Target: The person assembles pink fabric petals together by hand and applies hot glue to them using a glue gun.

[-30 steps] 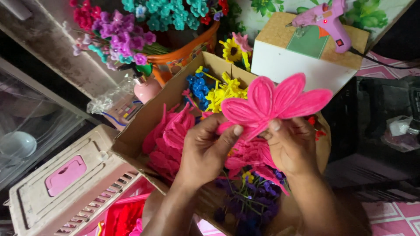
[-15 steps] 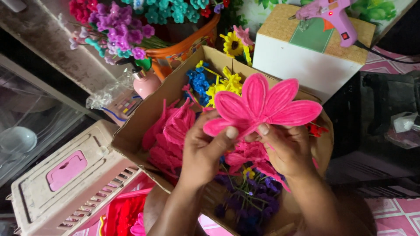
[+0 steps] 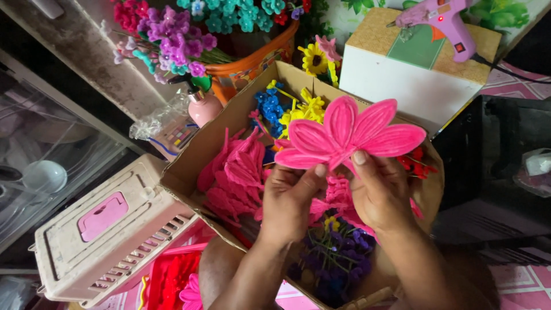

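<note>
Both hands meet at the base of a big pink pipe-cleaner flower (image 3: 349, 135), held up over an open cardboard box (image 3: 189, 166). The left hand (image 3: 290, 198) pinches the flower's lower left edge, its thumb pressed on the bottom of the leftmost petal. The right hand (image 3: 381, 192) grips just beside it, thumb on the centre where the petals join, fingers curled behind. So both hands are closed on the flower, neither spread wide.

The petals fan up and away from the hands, towards the far side of the scene; the spread runs widest left to right, with the longest petal pointing right. The right hand sits nearer the petals' meeting point, the left further out on the rim.

Under the flower the box holds more pink petals (image 3: 235, 178) on the left and purple flowers (image 3: 333, 258) near. A purple glue gun (image 3: 442, 20) rests on a white box (image 3: 410, 77), far right and well apart from the hands.
</note>
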